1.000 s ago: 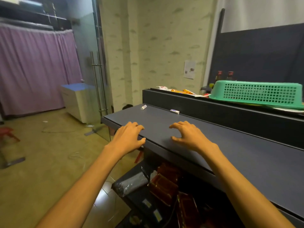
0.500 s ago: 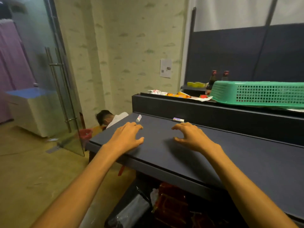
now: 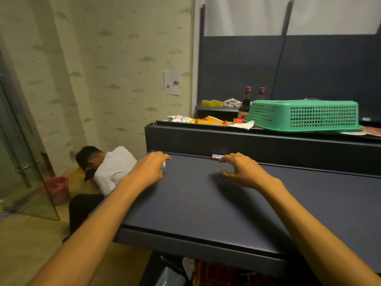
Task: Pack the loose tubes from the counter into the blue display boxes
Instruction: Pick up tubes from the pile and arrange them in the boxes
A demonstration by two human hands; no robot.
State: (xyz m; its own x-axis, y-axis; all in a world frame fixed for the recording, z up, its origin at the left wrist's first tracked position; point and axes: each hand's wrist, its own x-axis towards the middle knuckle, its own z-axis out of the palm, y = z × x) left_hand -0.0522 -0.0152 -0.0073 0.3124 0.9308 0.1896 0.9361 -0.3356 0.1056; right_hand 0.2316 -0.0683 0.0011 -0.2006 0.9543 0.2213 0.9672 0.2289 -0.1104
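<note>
now both hands have slid forward: left hand (image 3: 151, 171) curls over one tube (image 3: 163, 164), right hand's (image 3: 242, 171) loosely curled fingers just touch another tube (image 3: 216, 156), holding nothing yet.

both arms outstretched, left hand (image 3: 148, 168) and right hand (image 3: 241, 169) palms down, fingers curled
</note>
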